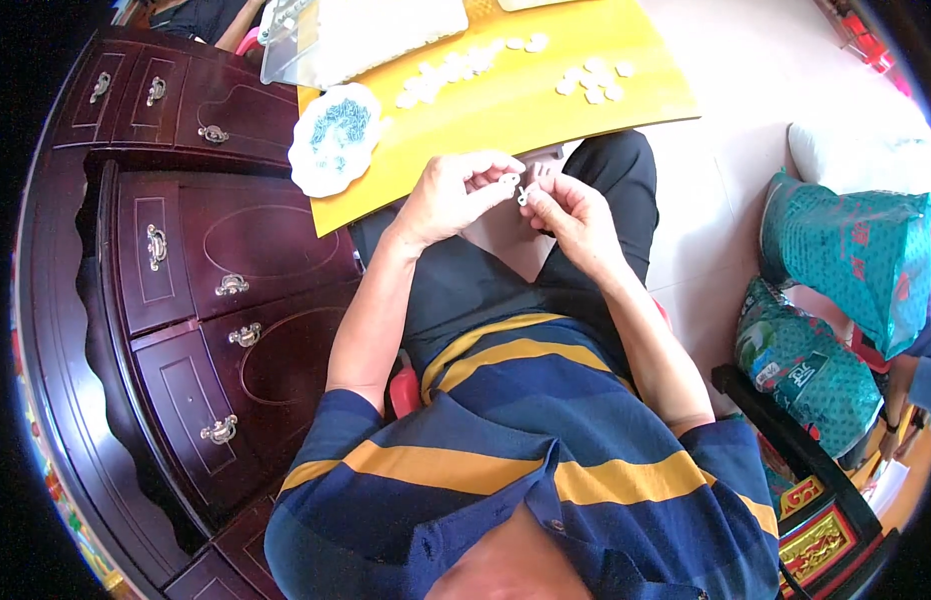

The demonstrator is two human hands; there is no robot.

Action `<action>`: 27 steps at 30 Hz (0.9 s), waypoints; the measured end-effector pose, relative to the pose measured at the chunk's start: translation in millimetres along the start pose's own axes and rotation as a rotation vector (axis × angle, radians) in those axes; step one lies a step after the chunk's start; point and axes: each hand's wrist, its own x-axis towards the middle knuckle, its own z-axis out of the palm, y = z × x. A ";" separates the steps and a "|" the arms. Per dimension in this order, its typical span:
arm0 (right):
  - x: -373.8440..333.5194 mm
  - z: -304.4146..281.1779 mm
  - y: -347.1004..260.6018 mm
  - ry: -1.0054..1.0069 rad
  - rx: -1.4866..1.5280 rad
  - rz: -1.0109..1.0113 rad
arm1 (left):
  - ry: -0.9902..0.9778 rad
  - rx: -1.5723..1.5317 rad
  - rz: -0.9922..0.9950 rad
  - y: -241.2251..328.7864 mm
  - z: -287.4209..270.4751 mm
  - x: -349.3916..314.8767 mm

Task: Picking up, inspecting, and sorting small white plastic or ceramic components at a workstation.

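Observation:
Above my lap, close to the yellow table's front edge, my two hands almost meet. My left hand [461,192] pinches a small white piece [510,180] between thumb and fingers. In the closed fingertips of my right hand [578,218] is a small pale looped part [523,198], too small to name. Whether the two parts touch, I cannot tell. Beyond my hands, several small white pieces [449,72] lie in a loose row on the table, and a second group of white pieces [594,80] lies farther right.
A white scalloped dish [304,150] with many small grey parts sits on the left of the yellow table [526,105]. Behind it stands a clear tray [286,68]. Dark wooden drawers [276,225] line my left. Teal bags [836,245] rest at right. Other people's arms show at both edges.

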 end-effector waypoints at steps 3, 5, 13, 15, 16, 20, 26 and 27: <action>-0.5 -0.2 -0.2 0.002 -0.018 0.010 | -0.010 -0.034 0.017 1.5 1.0 -0.5; -0.5 -0.3 0.0 -0.009 -0.058 -0.008 | -0.011 -0.018 0.020 2.1 0.9 -0.7; 0.0 -0.6 1.7 -0.006 -0.086 -0.013 | -0.023 -0.014 0.041 3.7 3.9 0.4; -0.1 -1.0 1.9 -0.010 -0.101 -0.022 | -0.025 -0.013 0.046 4.3 3.8 0.5; -0.3 -0.7 1.4 -0.001 -0.095 -0.006 | -0.027 -0.004 0.035 4.5 3.2 0.1; 0.1 -1.5 4.4 0.014 -0.094 0.025 | -0.035 -0.029 0.007 -0.5 2.6 0.6; -0.6 -1.0 2.9 0.015 -0.073 0.033 | -0.078 -0.125 -0.038 -5.6 -0.2 1.6; -0.8 -1.0 2.7 0.014 -0.073 0.032 | -0.078 -0.124 -0.037 -7.2 0.0 1.7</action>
